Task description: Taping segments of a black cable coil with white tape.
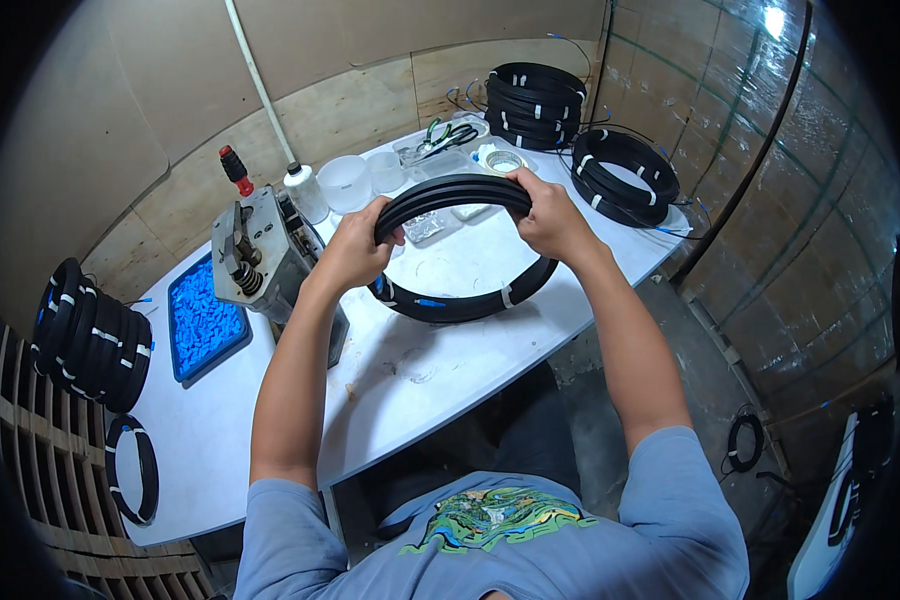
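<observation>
Both my hands grip a coil of black cable (460, 312) above the white table. My left hand (358, 245) is closed round the coil's upper left side, and my right hand (550, 218) is closed round its upper right. The coil is tilted, with its far side raised towards me and its near side low over the tabletop. White ties wrap the bundle in places, and a small blue connector (431, 302) shows on the near side. Whether the lower part touches the table, I cannot tell.
On the white table (410, 420) at left stand a metal hand press (255, 240) and a tray of blue pieces (208, 310). Stacked black coils (535, 105) sit at the back right, more coils (90, 340) at far left. Clear tubs (346, 182) and pliers (450, 138) lie behind.
</observation>
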`<state>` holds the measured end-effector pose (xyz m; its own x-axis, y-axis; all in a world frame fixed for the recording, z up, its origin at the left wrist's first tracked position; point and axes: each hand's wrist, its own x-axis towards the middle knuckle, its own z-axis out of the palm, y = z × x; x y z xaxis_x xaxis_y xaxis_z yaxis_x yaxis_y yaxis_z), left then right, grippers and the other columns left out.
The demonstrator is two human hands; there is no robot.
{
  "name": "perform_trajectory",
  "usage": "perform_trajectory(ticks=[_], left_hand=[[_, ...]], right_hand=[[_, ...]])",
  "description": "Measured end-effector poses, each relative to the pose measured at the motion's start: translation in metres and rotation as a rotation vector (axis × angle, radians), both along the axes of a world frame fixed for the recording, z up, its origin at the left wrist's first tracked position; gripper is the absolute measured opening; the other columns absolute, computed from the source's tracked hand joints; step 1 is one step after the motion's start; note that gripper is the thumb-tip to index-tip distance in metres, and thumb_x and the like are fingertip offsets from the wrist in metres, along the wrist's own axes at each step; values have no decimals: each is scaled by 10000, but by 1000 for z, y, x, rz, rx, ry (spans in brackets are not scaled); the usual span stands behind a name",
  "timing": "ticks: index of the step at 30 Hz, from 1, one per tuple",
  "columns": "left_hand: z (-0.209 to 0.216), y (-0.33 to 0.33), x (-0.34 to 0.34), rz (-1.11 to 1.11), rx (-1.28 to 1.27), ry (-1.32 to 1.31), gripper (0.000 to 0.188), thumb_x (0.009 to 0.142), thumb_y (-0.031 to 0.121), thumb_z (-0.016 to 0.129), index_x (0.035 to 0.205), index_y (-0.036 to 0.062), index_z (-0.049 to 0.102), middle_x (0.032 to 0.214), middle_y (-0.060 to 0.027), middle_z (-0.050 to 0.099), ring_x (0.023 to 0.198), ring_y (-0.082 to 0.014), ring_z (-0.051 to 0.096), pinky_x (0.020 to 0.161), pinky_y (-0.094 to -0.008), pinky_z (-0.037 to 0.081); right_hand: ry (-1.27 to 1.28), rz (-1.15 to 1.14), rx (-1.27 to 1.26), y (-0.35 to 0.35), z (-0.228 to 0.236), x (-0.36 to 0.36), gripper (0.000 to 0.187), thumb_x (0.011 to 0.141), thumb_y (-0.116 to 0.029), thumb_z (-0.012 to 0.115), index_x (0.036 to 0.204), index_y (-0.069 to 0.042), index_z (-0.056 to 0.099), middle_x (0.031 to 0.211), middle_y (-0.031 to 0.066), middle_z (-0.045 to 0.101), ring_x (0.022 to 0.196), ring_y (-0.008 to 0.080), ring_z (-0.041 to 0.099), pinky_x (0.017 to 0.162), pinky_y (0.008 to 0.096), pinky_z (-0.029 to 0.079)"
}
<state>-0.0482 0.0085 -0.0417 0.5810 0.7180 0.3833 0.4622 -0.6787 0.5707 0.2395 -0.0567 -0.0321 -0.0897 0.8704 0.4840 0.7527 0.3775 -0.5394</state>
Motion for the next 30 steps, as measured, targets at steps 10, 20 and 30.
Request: perform_trajectory(ticks=[10, 20, 30], left_hand=[[2, -7, 16, 112, -2, -48, 195, 849, 69, 665, 1021, 12, 592, 762, -160, 677, 671, -297, 657, 639, -379, 499], [-9, -1, 11, 156, 72, -120, 257, 855, 210, 737, 820, -11, 611, 590, -94, 543, 544, -175, 467, 546, -349, 405], [31, -16, 26, 20, 137, -147, 302, 780, 236, 803, 896, -6, 665, 651, -104, 627, 590, -169, 590, 571, -368, 447]], right_hand=[[20, -12, 92, -2, -9, 6, 338, 833, 49, 621, 1159, -24, 567, 895, 235, 688, 780, 386, 676, 699, 391, 518], [-11, -6, -5, -9, 4, -4, 351, 803, 20, 620, 1145, -40, 565, 926, 236, 694, 855, 401, 684, 743, 442, 539], [-8, 11, 91, -5, 0, -9, 352, 776, 68, 592, 1111, -39, 581, 867, 251, 674, 808, 427, 666, 701, 436, 511]])
